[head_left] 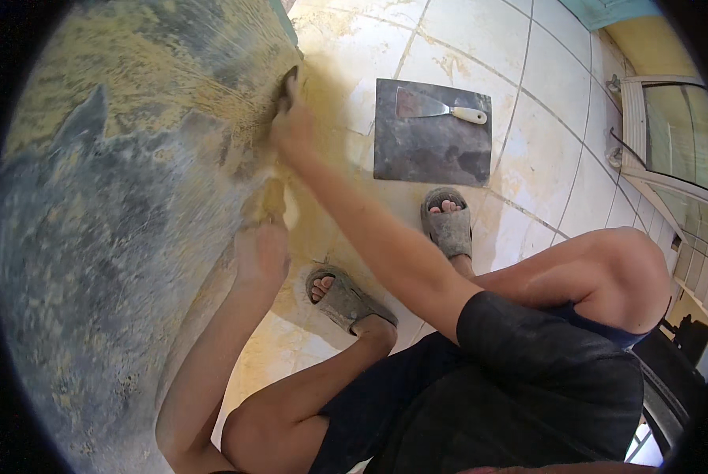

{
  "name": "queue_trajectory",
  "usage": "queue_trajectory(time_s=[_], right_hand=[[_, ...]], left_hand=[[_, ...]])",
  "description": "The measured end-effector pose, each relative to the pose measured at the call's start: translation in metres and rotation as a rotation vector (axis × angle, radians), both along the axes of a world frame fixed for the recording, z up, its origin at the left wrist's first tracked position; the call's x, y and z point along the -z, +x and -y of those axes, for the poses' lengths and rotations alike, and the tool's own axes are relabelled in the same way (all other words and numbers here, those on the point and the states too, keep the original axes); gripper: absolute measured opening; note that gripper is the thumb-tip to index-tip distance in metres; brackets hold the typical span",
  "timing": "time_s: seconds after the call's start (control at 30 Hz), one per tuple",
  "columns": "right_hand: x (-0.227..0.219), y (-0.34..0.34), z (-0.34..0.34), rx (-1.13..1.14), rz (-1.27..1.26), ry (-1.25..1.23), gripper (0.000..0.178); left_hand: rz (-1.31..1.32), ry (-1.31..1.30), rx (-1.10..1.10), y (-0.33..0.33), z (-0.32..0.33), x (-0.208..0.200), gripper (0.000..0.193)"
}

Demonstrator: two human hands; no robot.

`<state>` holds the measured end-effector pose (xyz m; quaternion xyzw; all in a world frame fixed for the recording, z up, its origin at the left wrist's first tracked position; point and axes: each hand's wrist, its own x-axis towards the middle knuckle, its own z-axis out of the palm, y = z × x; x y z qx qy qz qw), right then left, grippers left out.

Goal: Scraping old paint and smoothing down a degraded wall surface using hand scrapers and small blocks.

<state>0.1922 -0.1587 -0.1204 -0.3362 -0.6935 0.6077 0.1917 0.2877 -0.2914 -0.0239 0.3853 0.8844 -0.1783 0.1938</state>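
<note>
My right hand [292, 130] is closed around a small dark flat piece [289, 82], which looks like folded sandpaper, against the edge of the wall [93, 261]. Motion blurs its fingers. Yellow and grey patches cover the wall, and fine streaks run across its upper part. Lower down, my left hand [262, 251] is at the wall's surface. A yellowish patch [268, 199] shows at its fingertips; I cannot tell whether it is dust or something held. On the floor lies a dark rectangular sheet [425, 154], and a putty knife [441, 109] with a pale handle rests on it.
Pale tiles [551, 71] with yellowish dust and stains form the floor. My feet, in dusty grey slippers [448, 225], are planted near the wall and the sheet. A white-framed glazed panel [677, 142] stands along the right side. Something dark [689, 340] is near my right knee.
</note>
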Motion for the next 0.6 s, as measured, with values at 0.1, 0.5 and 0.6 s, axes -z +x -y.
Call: queue_trajectory(time_s=[0.1, 0.5, 0.6], right_hand=[[-0.010, 0.024, 0.045, 0.031, -0.205, 0.146, 0.049], [0.011, 0.030, 0.057, 0.001, -0.072, 0.401, 0.054], [0.029, 0.020, 0.052, -0.014, -0.038, 0.003, 0.055]], left_hand=[[0.226, -0.006, -0.171, 0.011, 0.018, 0.008, 0.022], [0.491, 0.023, -0.229, 0.014, 0.041, 0.048, 0.026], [0.417, 0.071, -0.293, 0.011, 0.047, 0.054, 0.026]])
